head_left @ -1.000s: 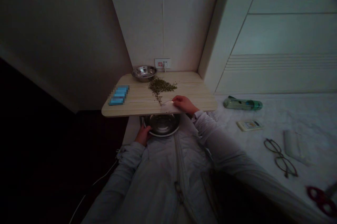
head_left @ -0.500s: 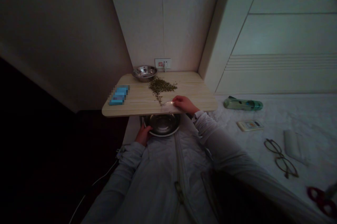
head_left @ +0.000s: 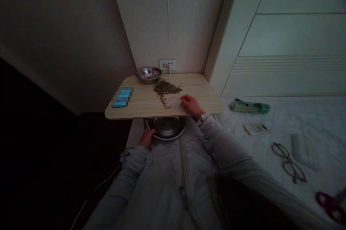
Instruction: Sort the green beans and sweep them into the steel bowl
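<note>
My left hand [head_left: 147, 139] grips the rim of a steel bowl [head_left: 167, 132], held just below the front edge of the small wooden table [head_left: 197, 86]. In my right hand [head_left: 190, 104], pinched between thumb and fingers, is a thin, clear, curved piece of plastic [head_left: 174, 103]; its exact kind I cannot make out. That piece lies low over the tabletop, beside a thin trail of small green beans or grains. Their main pile [head_left: 166, 88] spreads farther back on the table. Behind the pile, to the left, stands a second steel bowl [head_left: 149, 75].
A blurred-out blue thing [head_left: 123, 97] lies on the table's left side. On the bed to the right are a green bottle [head_left: 250, 106], a phone [head_left: 256, 129], glasses [head_left: 288, 162], a pale case [head_left: 304, 150] and red-handled scissors [head_left: 329, 204]. A wall socket [head_left: 167, 65] sits behind the table.
My right hand has moved slightly away from me over the table with the clear piece of plastic, back from the front edge. My left hand and its bowl have stayed put.
</note>
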The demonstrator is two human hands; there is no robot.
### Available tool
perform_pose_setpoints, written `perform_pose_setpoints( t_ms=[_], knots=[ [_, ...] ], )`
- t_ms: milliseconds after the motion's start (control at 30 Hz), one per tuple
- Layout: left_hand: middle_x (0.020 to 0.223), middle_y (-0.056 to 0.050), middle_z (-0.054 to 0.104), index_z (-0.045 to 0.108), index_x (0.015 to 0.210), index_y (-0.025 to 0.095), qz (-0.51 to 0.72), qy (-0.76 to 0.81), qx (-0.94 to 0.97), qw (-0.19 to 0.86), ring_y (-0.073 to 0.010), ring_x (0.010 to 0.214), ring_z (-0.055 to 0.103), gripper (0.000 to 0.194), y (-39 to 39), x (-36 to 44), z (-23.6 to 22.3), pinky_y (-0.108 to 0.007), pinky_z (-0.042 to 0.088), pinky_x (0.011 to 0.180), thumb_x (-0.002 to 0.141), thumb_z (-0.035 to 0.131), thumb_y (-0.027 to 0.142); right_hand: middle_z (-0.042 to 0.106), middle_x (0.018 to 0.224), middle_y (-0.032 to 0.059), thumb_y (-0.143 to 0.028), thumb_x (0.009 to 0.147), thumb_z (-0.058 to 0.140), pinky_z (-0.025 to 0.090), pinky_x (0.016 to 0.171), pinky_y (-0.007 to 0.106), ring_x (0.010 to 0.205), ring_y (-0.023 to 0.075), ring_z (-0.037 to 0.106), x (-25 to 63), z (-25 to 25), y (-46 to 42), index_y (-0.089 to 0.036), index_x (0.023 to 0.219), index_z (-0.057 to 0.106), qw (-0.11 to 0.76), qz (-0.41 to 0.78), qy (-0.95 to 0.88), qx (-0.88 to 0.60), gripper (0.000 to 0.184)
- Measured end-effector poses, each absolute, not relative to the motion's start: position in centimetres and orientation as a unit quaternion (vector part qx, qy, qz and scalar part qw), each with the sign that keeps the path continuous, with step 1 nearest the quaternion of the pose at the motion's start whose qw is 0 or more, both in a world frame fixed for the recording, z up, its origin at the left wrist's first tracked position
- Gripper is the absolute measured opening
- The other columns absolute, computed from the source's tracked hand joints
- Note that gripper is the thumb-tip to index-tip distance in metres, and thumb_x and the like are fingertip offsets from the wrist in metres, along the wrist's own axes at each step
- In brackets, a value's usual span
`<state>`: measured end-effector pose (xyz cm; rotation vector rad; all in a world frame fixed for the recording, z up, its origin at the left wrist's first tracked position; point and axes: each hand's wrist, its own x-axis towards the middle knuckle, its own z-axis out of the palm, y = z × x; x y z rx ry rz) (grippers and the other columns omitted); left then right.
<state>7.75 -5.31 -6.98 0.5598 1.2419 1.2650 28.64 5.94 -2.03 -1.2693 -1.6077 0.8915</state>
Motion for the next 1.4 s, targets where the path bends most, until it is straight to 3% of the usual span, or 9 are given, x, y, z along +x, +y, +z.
perform_pose_setpoints(
  t_ms=[133,300,633,1067,1400],
  knots=[
    [0.076,-0.002,0.064,0.055,0.096,0.018,0.546,0.544,0.250,0.586,-0.0196,0.077,0.062,0.044,-5.35,7.86,-6.80,-0.028,0.051,0.063,0.053,0.054,0.008,0.058,0.062,-0.0023,-0.021,0.065,0.045,0.038,0.065,0.025,0.061,0.0106,0.051,28.66,-2.22,6.13,-0.016,0.083,0.058,0.459,0.343,-0.650,-0.499,0.022],
    [0.080,-0.002,0.064,0.053,0.104,0.019,0.548,0.543,0.250,0.586,-0.0194,0.078,0.062,0.053,-5.15,7.80,-7.19,-0.027,0.051,0.061,0.053,0.053,0.007,0.059,0.065,-0.0026,-0.023,0.066,0.048,0.037,0.059,0.023,0.058,0.0095,0.049,28.73,-2.61,6.32,-0.016,0.088,0.058,0.407,0.360,-0.687,-0.483,0.025],
    [0.080,-0.003,0.064,0.055,0.100,0.019,0.541,0.550,0.253,0.583,-0.0195,0.078,0.062,0.048,-5.27,7.80,-6.89,-0.025,0.050,0.057,0.053,0.053,0.007,0.057,0.065,-0.0017,-0.021,0.066,0.047,0.037,0.060,0.024,0.058,0.0103,0.047,28.59,-2.43,6.13,-0.016,0.089,0.060,0.384,0.297,-0.700,-0.523,0.026],
    [0.074,-0.003,0.064,0.055,0.092,0.018,0.542,0.554,0.240,0.585,-0.0202,0.076,0.062,0.041,-5.33,7.84,-6.74,-0.027,0.051,0.059,0.052,0.053,0.007,0.053,0.061,-0.0023,-0.021,0.065,0.046,0.038,0.065,0.026,0.059,0.0112,0.046,28.50,-2.11,6.01,-0.015,0.086,0.059,0.418,0.272,-0.670,-0.549,0.025],
    [0.075,-0.002,0.064,0.054,0.103,0.019,0.542,0.547,0.243,0.590,-0.0179,0.071,0.062,0.051,-5.41,7.84,-6.69,-0.024,0.050,0.055,0.054,0.053,0.006,0.057,0.065,-0.0004,-0.022,0.071,0.045,0.039,0.067,0.027,0.062,0.0116,0.049,28.36,-2.14,6.11,-0.015,0.091,0.058,0.410,0.263,-0.687,-0.539,0.025]
  ],
)
